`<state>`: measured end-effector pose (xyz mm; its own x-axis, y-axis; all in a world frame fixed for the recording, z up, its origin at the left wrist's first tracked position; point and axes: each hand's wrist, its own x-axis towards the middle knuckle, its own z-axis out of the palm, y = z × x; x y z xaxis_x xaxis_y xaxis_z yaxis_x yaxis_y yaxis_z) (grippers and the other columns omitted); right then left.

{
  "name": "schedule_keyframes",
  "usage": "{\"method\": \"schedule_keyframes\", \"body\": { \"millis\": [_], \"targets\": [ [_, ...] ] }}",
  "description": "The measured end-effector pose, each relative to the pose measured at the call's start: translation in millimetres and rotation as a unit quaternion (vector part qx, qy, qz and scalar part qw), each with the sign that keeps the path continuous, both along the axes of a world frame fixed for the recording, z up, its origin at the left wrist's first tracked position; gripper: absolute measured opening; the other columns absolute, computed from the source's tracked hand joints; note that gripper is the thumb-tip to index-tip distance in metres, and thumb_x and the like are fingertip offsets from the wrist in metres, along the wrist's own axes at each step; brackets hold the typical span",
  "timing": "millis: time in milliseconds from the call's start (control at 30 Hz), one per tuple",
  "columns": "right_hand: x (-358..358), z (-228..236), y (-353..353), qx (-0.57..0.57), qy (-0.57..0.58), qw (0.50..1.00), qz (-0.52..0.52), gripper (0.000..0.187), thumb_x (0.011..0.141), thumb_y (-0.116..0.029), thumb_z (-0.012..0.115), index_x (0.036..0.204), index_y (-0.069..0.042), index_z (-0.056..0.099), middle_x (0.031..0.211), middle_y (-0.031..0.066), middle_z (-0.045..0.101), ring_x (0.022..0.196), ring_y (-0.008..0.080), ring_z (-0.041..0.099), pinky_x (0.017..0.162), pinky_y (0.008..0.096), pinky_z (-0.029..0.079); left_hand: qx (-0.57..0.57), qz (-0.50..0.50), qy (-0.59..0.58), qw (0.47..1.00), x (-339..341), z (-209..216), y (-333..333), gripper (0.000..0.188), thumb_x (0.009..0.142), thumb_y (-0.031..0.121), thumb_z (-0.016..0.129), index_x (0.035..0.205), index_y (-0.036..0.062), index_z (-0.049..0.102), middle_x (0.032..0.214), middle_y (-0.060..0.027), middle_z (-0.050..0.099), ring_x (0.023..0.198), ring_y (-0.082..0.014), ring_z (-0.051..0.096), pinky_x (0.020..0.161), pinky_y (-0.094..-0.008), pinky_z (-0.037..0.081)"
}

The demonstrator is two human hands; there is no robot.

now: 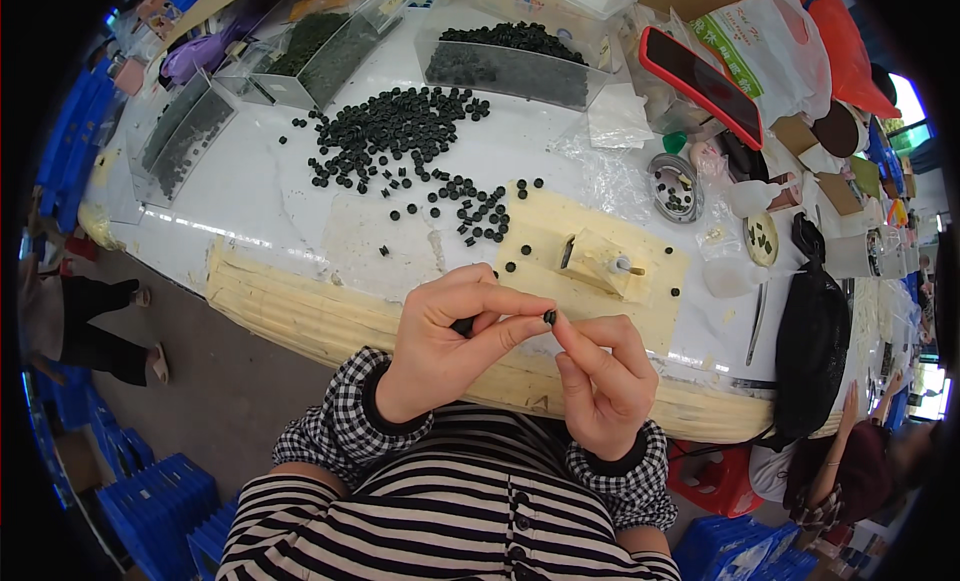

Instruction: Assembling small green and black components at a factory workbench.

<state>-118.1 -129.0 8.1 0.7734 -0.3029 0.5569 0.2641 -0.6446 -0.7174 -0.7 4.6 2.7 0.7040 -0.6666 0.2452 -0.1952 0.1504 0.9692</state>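
Note:
A small black ring-like part is pinched between the thumb and forefinger of my left hand, above the table's front edge. More dark material shows within the curl of that hand, too covered to name. From the other side my right hand meets the same part with its fingertips, the other fingers curled in. Just beyond my hands stands a cream taped block with a metal pin sticking out. Many like black parts lie in a loose pile, trailing toward the block.
Clear bins of black parts stand at the back. At the right lie a red-cased phone, a round metal tin, tweezers and a black bag. Padding covers the table's edge. Another person sits at right.

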Motion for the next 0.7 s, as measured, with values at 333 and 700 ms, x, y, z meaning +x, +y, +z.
{"method": "schedule_keyframes", "body": {
  "millis": [333, 700],
  "targets": [
    [0.1, -1.1, -0.2, -0.007, 0.0, 1.0, -0.002, 0.036, 0.075, 0.005, 0.07, 0.11, -0.003, 0.069, 0.087, 0.0076, 0.063, 0.073, 0.0193, 0.058, 0.063, 0.0274, 0.046, -0.002, -0.002, -0.003, 1.0, 0.3, -0.9, 0.2, 0.019, 0.078, 0.001, 0.073, 0.097, 0.0048, 0.073, 0.065, 0.0025, 0.046, 0.058, -0.0053, 0.039, 0.053, -0.0201, 0.031],
    [0.9, 0.0, -1.0, -0.015, 0.001, 1.0, 0.002, 0.037, 0.074, 0.006, 0.07, 0.11, -0.003, 0.069, 0.087, 0.0075, 0.064, 0.072, 0.0191, 0.057, 0.061, 0.0275, 0.046, -0.009, 0.001, -0.006, 1.0, 0.0, -2.1, 0.1, 0.018, 0.078, 0.0, 0.074, 0.095, 0.0041, 0.073, 0.066, 0.0019, 0.047, 0.058, -0.0055, 0.04, 0.053, -0.0202, 0.032]
  ]
}}
